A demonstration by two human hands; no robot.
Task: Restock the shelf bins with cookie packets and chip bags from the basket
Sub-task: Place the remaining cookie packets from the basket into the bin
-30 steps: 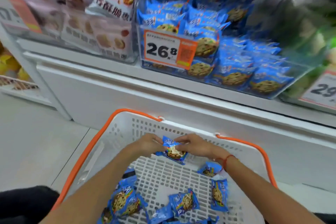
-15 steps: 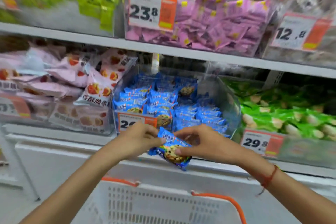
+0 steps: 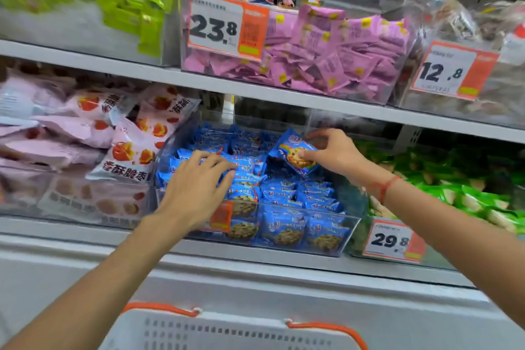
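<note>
I had both hands up at the clear bin [image 3: 345,231] of blue cookie packets on the lower shelf. My right hand [image 3: 333,155] pinched one cookie packet [image 3: 292,150] between thumb and fingers, holding it tilted above the packets at the back right of that bin, not yet resting on them as far as I could tell. My left hand [image 3: 196,187] lay spread, fingers straight and relaxed, on top of the stacked packets [image 3: 298,196] at the bin's left side, gripping nothing. A red string [image 3: 386,186] circled my right wrist. The white basket [image 3: 227,332] with its orange handle sat low in view, just below the shelf front, its inside hidden. Left of the blue bin were pale pink bags [image 3: 127,148]; to its right, green packets [image 3: 468,193] behind a tag reading 29.8 [image 3: 390,240]. On the shelf above stood a bin of purple packets [image 3: 335,54] tagged 23.8.
</note>
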